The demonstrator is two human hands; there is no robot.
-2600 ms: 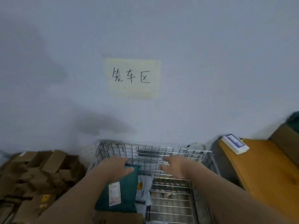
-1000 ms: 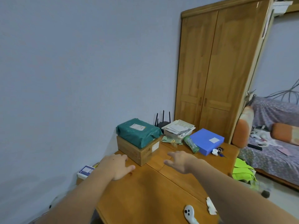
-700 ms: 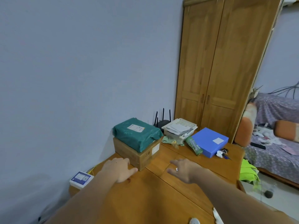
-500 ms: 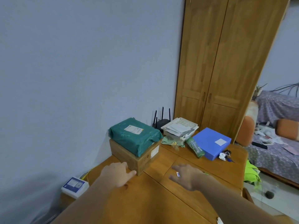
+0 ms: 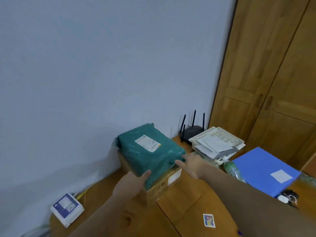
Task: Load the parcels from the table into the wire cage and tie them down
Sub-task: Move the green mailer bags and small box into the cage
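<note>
Reaching toward mid-frame, both hands close in on the green parcel (image 5: 150, 154), which lies on top of a cardboard box (image 5: 159, 183) against the wall on the tabletop (image 5: 184, 209). The left hand (image 5: 131, 183) has its thumb up against the parcel's near edge, fingers hidden beneath, so its grip looks to be just starting on the bag rather than settled. The right hand (image 5: 191, 165) is spread and released, fingertips touching the parcel's right corner. The wire cage is out of view. Risks from here, as I judge them: the soft bag may sag or slide out if lifted by one edge only; pulling it could drag the box under it toward the tabletop edge; and the right arm's sweep passes near the bottle (image 5: 232, 170), paper tray (image 5: 217, 142) and blue folder (image 5: 263, 170), any of which it could knock. The router (image 5: 192, 130) behind is well clear.
</note>
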